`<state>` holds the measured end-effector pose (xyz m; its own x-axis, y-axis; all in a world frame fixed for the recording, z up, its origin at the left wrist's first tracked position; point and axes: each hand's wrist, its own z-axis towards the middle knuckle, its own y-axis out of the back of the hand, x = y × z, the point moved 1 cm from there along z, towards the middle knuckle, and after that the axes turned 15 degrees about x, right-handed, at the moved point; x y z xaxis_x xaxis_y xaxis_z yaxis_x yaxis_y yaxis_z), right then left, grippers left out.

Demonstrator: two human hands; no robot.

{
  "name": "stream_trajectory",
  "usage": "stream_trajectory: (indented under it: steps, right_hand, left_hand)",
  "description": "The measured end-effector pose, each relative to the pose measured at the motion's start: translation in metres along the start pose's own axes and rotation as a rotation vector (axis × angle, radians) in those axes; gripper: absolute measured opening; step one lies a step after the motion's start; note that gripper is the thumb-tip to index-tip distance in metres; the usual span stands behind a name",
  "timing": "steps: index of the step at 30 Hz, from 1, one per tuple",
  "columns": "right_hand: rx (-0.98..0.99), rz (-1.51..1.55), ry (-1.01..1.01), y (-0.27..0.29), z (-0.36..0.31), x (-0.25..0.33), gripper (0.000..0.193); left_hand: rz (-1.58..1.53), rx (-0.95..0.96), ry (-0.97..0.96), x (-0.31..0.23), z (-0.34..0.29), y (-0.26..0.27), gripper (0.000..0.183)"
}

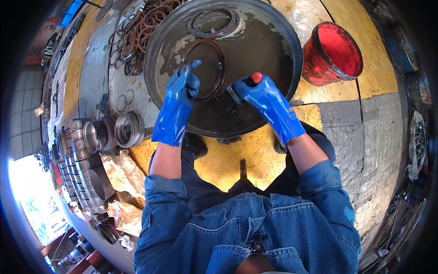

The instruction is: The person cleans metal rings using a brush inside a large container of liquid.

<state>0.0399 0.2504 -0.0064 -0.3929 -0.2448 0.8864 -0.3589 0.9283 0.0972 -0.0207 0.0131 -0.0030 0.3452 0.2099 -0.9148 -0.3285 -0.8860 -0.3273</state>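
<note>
Both my hands wear blue rubber gloves and are over a wide round metal pan [299, 59] with dark liquid in it. My left hand [183, 82] is closed on the left side of a large brown metal ring [223, 68], which is tilted over the liquid. In my right hand [260, 91] is a brush with a red-tipped handle [256, 77]. Its dark head points left, close to the ring's lower right side, and the glove hides much of it; I cannot tell whether they touch. Several thin rings [235, 23] lie stacked at the pan's far side.
A red bucket [312, 59] stands right of the pan. Rusty rings [153, 20] are heaped at the far left. Shiny rings [129, 130] and rows of metal cylinders [84, 157] stand at the left, beside brown paper [123, 171]. Yellow and grey sheets cover the floor.
</note>
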Motion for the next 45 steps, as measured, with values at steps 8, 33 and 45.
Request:
stream_trajectory:
  steps: [8,33,45]
  right_hand:
    - [0.189,-0.034,0.164,-0.021,0.004,-0.008,0.030]
    - [0.043,-0.456,0.261,-0.024,0.015,-0.018,0.025]
    - [-0.669,-0.347,0.553,0.014,0.023,-0.012,0.023]
  left_hand:
    - [-0.148,0.079,0.129,0.000,-0.009,-0.012,0.044]
    - [-0.219,0.263,0.120,-0.001,-0.009,-0.015,0.043]
    - [0.202,0.298,0.051,-0.005,-0.019,-0.040,0.035]
